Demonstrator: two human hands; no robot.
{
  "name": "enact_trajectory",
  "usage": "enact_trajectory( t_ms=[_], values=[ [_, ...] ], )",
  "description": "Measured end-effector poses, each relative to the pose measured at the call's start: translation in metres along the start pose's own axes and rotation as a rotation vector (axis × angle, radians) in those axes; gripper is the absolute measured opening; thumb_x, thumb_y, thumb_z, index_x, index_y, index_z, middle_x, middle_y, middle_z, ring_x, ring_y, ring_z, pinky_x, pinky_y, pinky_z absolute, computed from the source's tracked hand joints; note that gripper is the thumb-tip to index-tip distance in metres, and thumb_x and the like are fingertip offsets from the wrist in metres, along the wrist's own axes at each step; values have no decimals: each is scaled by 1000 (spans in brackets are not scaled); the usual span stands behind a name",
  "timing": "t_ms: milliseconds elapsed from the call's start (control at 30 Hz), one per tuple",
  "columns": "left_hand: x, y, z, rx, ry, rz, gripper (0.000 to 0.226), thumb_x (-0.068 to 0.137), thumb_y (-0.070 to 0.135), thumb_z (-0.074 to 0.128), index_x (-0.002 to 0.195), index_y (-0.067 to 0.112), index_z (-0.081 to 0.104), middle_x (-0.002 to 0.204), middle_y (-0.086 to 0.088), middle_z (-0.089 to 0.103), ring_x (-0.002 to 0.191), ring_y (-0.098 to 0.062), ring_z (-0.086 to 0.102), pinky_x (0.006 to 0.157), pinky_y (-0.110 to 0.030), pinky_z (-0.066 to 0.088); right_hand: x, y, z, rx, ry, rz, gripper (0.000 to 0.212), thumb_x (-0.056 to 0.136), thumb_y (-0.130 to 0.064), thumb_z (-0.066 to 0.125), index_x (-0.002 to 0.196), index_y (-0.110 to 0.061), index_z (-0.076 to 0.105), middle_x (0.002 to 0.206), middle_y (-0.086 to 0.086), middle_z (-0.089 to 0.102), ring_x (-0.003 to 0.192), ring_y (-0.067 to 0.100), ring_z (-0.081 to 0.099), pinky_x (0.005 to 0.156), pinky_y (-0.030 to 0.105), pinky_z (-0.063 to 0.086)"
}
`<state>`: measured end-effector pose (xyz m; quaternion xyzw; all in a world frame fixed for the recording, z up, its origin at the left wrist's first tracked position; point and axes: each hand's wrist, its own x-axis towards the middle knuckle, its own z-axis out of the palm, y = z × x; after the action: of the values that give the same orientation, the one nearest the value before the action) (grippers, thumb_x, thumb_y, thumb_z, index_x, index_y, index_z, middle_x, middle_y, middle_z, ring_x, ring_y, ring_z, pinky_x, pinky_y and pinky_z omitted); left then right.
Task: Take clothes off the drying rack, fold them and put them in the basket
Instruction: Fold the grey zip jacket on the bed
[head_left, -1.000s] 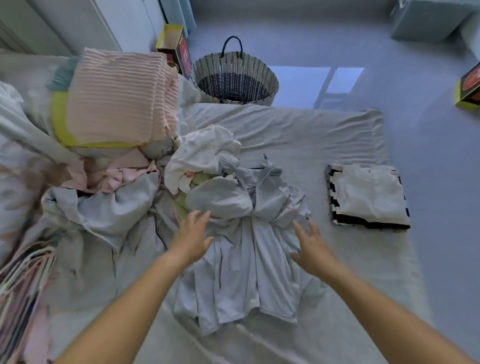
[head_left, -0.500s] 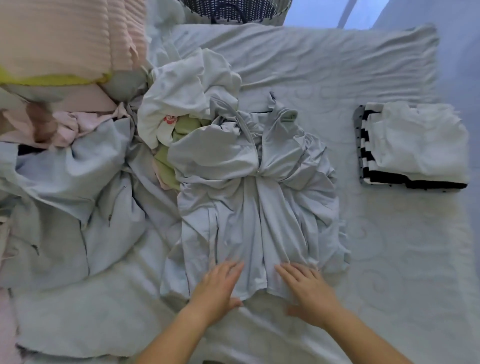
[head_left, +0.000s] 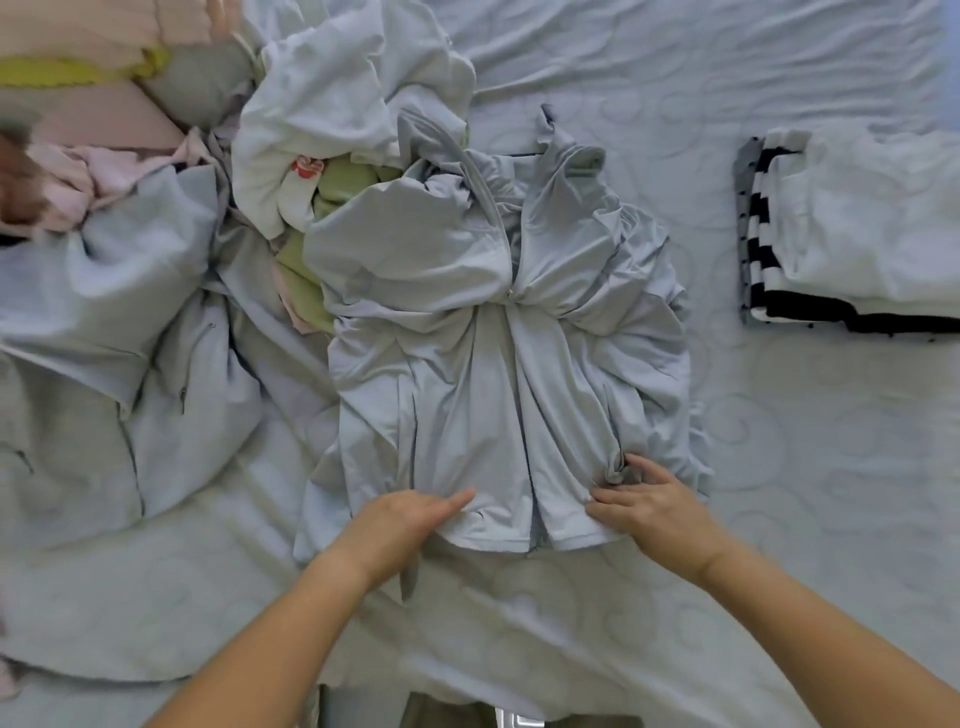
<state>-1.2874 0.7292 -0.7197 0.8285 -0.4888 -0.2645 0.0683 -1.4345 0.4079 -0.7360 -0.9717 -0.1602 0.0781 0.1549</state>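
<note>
Hem of the grey jacket (head_left: 483, 374) lay nearest me on the bed (head_left: 810, 467), collar farthest, my left hand (head_left: 405, 522) flat on it, my right hand (head_left: 652, 501) pinching bunched cloth at its right edge.

The zip-up jacket (head_left: 493, 364) is looking pale grey-blue all over, the folded top (head_left: 759, 249) is showing black-and-white stripes under a plain white garment (head_left: 872, 228), and that crumpled garment (head_left: 306, 275) is coming off lime green.

Pale quilted bed sheet (head_left: 810, 467) with swirl stitching, wrinkled along the top, soft even daylight
</note>
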Motion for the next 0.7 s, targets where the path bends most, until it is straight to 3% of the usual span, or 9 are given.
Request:
enact_trajectory(
  t_ms=[100, 200, 267, 333, 367, 433, 533, 600, 700],
  values=[
    [-9, -11, -15, 82, -168, 165, 70, 65, 22, 64, 131, 36, 48, 85, 17, 68, 62, -6, 62, 51, -15, 45, -21, 14, -19, -73, -95, -83, 39, 60, -2, 56, 83, -27, 76, 80, -12, 72, 73, 10, 70, 113, 38, 24],
    [-27, -19, -19, 101, -259, 165, 77, 68, 22, 79, 134, 40, 45, 102, 12, 68, 83, -12, 64, 66, -21, 48, -53, 33, -28, -131, -261, -52, 38, 53, -4, 71, 79, -32, 73, 72, -16, 68, 70, 9, 69, 121, 35, 1],
    [-34, -16, -15, 104, -215, 206, 61, 71, 34, 75, 126, 42, 50, 88, 16, 68, 72, -7, 63, 57, -18, 44, -73, 40, -29, -121, -297, -25, 42, 51, -16, 81, 89, -33, 74, 78, -18, 70, 75, 5, 69, 120, 38, 7],
    [-39, -6, -13, 59, -179, 198, 50, 75, 58, 59, 121, 38, 53, 81, 21, 65, 64, -2, 60, 51, -15, 41, -88, 37, -33, -95, -248, 3, 37, 75, -50, 66, 108, -33, 72, 97, -17, 71, 91, 4, 68, 112, 43, 22],
    [-42, -1, -11, 26, -163, 157, 53, 80, 65, 48, 123, 36, 54, 92, 21, 65, 72, -1, 61, 56, -14, 44, -91, 32, -35, -62, -198, 75, 47, 84, -62, 50, 115, -31, 69, 107, -14, 71, 98, 6, 67, 108, 45, 27],
    [-43, 11, -10, -17, -71, 91, 57, 91, 66, 34, 131, 30, 51, 118, 14, 62, 94, -4, 63, 73, -18, 51, -94, 25, -38, 17, -13, 341, 58, 91, -65, 34, 120, -26, 66, 113, -4, 69, 101, 15, 66, 103, 46, 32],
    [-29, 30, -11, -104, 81, -82, 58, 96, 60, 29, 140, 25, 44, 138, 3, 52, 115, -13, 56, 89, -28, 50, -82, 27, -35, 95, 173, 863, 43, 96, -43, 47, 125, -14, 60, 116, 10, 66, 102, 31, 63, 94, 48, 39],
    [-10, 48, -9, -142, 93, -149, 59, 96, 58, 29, 144, 25, 36, 144, 0, 45, 122, -17, 52, 93, -34, 49, -67, 34, -30, 185, 117, 1116, 43, 91, -26, 62, 131, -12, 57, 124, 15, 60, 109, 37, 57, 93, 49, 39],
    [29, 82, -8, -232, 92, -158, 61, 93, 56, 34, 145, 25, 30, 149, -2, 39, 127, -22, 50, 94, -39, 50, -40, 39, -28, 271, -29, 1207, 54, 84, -34, 69, 135, -24, 53, 139, 9, 46, 124, 32, 46, 103, 46, 33]
  ],
)
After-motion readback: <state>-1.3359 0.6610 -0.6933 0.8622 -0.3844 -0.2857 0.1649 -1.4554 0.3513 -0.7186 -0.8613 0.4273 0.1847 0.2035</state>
